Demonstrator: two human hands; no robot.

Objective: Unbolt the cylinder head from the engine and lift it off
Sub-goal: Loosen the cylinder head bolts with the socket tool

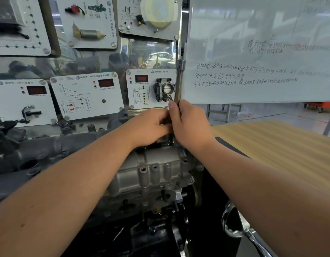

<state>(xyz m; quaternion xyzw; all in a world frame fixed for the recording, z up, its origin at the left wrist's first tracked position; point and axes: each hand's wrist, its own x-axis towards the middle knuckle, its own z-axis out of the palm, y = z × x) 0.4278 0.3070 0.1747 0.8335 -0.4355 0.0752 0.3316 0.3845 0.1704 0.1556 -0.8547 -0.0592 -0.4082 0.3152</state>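
Both bare forearms reach forward and converge above the grey cast-metal cylinder head. The right hand curls round a slim upright steel tool shaft, thumb raised along it. The left hand, fingers curled, sits just left, touching the right hand.

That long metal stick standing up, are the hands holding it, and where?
Yes. Both the right hand and left hand grip the upright metal tool near its lower end, just above the engine.
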